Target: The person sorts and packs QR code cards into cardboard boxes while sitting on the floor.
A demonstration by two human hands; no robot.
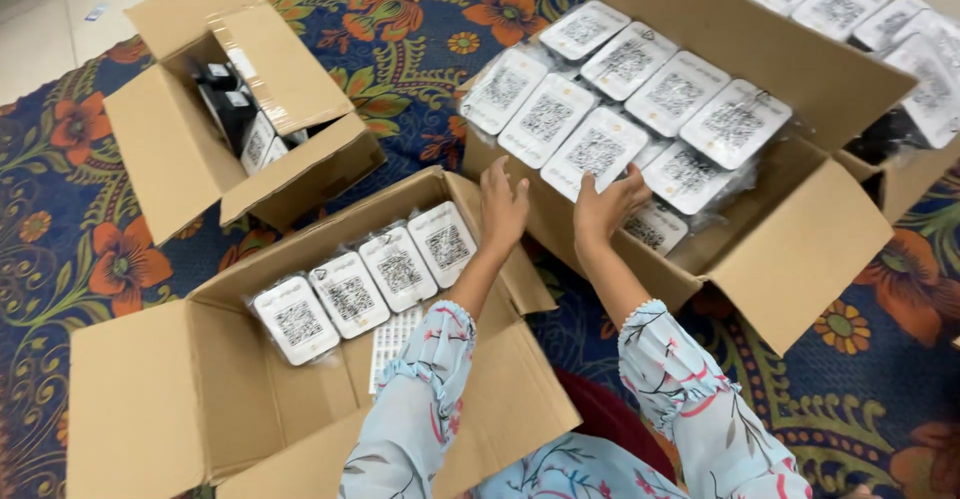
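— So how far along does the packing look?

— Partway, I'd judge. The near box (200, 379) holds one row of four white packets (372, 279), with bare cardboard beside them. The big box (800, 249) on the right is heaped with wrapped packets (625, 94), so plenty remains there.

— And the hands?

— Both reach over the near wall of the big box. The left hand (502, 206) is open, fingers loosely together, hovering at the box edge and gripping nothing. The right hand (608, 206) is spread, fingertips resting on a packet (597, 152) at the front of the heap.

— Anything else around?

— A third box (180, 149) sits on the flowered rug (400, 29), half filled.
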